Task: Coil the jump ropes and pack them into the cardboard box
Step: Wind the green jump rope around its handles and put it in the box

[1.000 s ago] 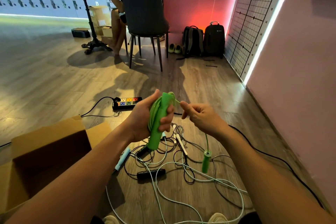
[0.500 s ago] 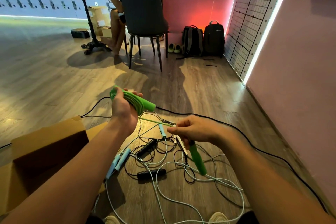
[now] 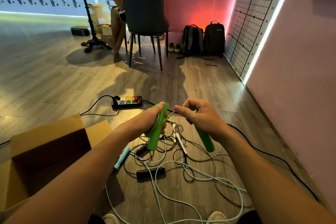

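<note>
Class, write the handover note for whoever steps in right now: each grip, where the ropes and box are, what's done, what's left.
Left grip holds the first green handle with the green rope coil wound against it.
Right grip holds the second green handle; a short strand runs between the two.
Cardboard box stands open on the left.
Done: green rope nearly coiled.
Left: finish it, box it, then coil the tangled ropes on the floor.

Green rope coil [image 3: 157, 122] gripped in left hand [image 3: 145, 120]; right hand [image 3: 201, 118] holds green handle [image 3: 205, 141].
</note>
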Demonstrator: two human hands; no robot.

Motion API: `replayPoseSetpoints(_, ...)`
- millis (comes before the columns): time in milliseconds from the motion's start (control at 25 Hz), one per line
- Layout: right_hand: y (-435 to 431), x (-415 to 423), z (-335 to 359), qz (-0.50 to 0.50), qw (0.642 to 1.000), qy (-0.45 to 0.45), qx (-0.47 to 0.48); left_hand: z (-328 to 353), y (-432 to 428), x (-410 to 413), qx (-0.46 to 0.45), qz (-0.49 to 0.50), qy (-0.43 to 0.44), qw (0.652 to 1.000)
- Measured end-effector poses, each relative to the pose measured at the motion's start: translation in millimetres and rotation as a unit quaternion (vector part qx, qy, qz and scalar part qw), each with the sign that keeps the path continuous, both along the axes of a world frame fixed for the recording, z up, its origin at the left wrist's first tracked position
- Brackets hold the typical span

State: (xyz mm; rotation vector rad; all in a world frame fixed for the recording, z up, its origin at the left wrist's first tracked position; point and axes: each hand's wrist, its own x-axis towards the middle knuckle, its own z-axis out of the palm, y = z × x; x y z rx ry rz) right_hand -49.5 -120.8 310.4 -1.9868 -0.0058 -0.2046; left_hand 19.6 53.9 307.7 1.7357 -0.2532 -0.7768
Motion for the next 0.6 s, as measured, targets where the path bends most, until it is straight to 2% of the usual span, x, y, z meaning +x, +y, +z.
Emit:
replayPoseSetpoints(160, 7, 6, -1, -0.034, 0.997, -0.044, 0.062, 6, 0, -2, -0.098, -0.064, 0.131, 0.984)
replayPoseSetpoints(360, 18, 8, 4, -0.006, 0.980, -0.012, 0.199, 9, -4, -8, -0.127, -0.159, 0.168, 0.965)
replayPoseSetpoints(480, 22, 5, 9, 0.032, 0.965, 0.014, 0.261, 8, -2, -7, -0.181, -0.158, 0.188, 0.952)
replayPoseSetpoints(600, 29, 6, 11, 0.028, 0.960, 0.018, 0.278, 6, 0, -5, -0.226, -0.171, 0.210, 0.936)
